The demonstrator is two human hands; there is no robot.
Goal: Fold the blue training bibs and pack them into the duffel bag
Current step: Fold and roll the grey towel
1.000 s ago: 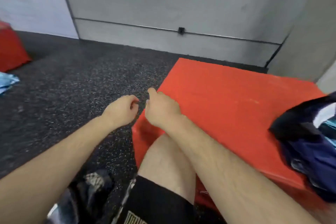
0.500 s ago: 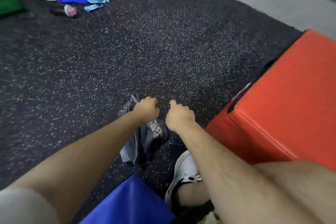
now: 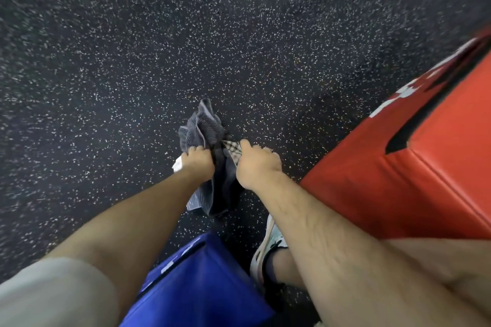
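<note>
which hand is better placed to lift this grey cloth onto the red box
Probably the right hand: it pinches the grey cloth at its checked edge, and the red box sits directly on that side. The left hand also grips the cloth but would reach across.

- Dark speckled floor (image 3: 186, 34): rubber-like, matt and grainy, flecked with pale chips.
- Crumpled grey ribbed cloth bundle (image 3: 202, 125): soft matt fabric with fine ribs. A checked fabric patch (image 3: 233, 146) shows among its folds. It creases where the left hand (image 3: 198, 160) and right hand (image 3: 257, 164) grip it.
- Red padded block (image 3: 438, 180): smooth vinyl-like cover with a slight sheen and a seam along its edge.
- Blue padded block (image 3: 207, 287): smooth, faintly glossy cover of the same kind.
- White trainer (image 3: 265, 252): smooth upper, too blurred to tell the material.
- Pale sleeve (image 3: 53, 295): plain matt cloth.
</note>
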